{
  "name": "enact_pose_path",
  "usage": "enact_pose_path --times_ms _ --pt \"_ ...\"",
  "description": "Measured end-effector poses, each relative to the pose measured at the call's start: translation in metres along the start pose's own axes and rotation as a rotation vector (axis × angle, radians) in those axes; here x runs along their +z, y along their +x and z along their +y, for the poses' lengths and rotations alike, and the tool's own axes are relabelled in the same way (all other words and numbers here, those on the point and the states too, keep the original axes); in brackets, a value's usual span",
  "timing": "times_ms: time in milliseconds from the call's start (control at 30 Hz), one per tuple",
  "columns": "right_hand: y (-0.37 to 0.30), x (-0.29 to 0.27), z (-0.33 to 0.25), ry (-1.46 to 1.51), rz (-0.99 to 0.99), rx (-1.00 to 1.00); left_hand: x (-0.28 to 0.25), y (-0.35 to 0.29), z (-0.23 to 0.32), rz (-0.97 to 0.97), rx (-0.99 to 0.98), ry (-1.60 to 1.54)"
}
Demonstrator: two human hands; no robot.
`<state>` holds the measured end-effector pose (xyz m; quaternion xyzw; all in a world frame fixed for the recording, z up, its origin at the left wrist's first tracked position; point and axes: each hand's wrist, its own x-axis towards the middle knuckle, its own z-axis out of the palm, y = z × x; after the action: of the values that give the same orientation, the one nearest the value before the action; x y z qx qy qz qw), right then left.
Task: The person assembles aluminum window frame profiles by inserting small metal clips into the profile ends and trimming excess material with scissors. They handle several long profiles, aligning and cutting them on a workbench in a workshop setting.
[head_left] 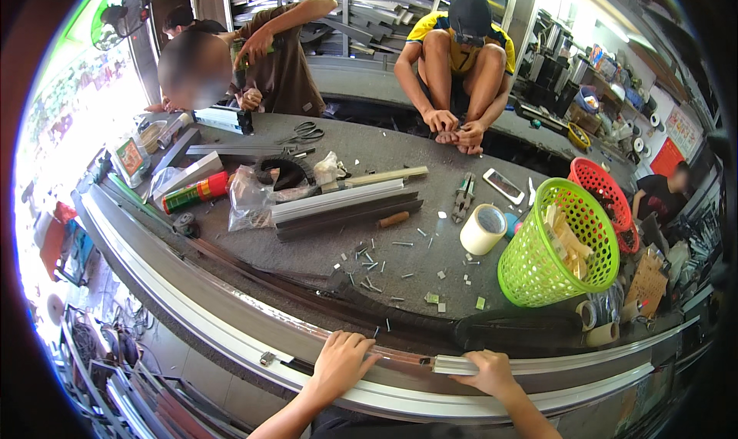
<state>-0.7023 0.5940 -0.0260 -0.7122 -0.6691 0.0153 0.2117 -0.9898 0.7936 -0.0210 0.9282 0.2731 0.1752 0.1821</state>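
Observation:
Along the near edge of the workbench, my left hand (342, 364) is closed around a long brown metal profile (304, 327), fingers curled over its top. To the right, my right hand (487, 373) grips the end of a silver aluminium profile (450, 364) between thumb and fingers. That end meets the brown profile's right end between my hands; the exact joint is too small to make out. A screw (377, 332) stands beside my left fingertips. In front of both hands runs a long white profile (384, 401), with a small metal fitting (267, 358) on it.
Loose screws (370, 284) and small square pieces lie mid-bench. Beyond are a tape roll (483, 230), pliers (463, 197), a phone (503, 186), a green basket (530, 274) and stacked profiles (338, 202). One person (280, 70) holds a power tool; another (461, 62) squats on the bench.

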Motion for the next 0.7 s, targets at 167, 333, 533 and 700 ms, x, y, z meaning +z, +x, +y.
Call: enact_pose_path --times_ms 167,333,533,700 --pt "0.0 0.0007 -0.0007 -0.015 0.01 0.014 0.0001 0.0004 -0.0022 -0.042 0.001 -0.018" --pt "0.0015 0.0012 -0.0012 -0.031 0.007 0.02 0.0015 -0.0015 -0.0027 -0.025 -0.017 -0.053" --pt "0.0029 0.0016 -0.0011 -0.025 0.016 0.018 -0.0008 -0.0003 -0.0002 -0.015 -0.026 -0.049" --pt "0.0031 0.0011 -0.0005 -0.015 0.025 0.006 -0.0033 0.0004 0.0017 -0.024 -0.043 -0.056"
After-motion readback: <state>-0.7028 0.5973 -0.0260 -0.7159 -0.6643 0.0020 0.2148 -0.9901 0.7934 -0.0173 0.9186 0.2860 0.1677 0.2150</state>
